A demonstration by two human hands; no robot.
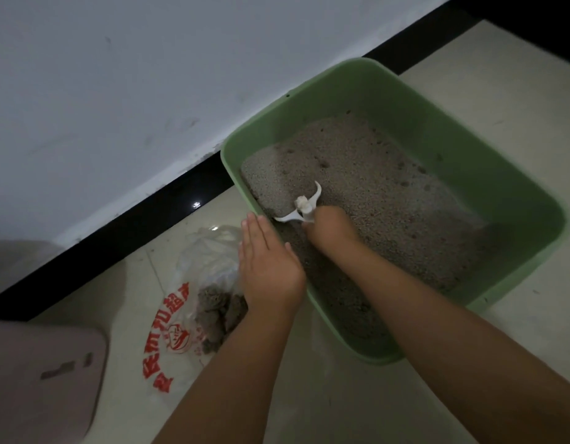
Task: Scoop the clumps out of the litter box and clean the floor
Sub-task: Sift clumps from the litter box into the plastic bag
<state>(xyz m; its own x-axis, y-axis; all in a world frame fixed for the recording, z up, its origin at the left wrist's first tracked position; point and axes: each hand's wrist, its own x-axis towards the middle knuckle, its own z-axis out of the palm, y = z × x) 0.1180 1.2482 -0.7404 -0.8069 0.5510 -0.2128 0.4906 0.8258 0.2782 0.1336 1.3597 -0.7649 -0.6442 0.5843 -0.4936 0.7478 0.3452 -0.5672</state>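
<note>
My single head camera looks steeply down and forward, close over the litter box (389, 219), floor (309, 395) and wall (117, 75).

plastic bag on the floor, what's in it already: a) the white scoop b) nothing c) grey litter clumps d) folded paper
c: grey litter clumps sit in the plastic bag beside the litter box; the right hand holds the white scoop over the litter.

Pale tiled floor (309, 408) — green litter box (517, 193), printed plastic bag (181, 315), pink lid (37, 379) on it.
</note>
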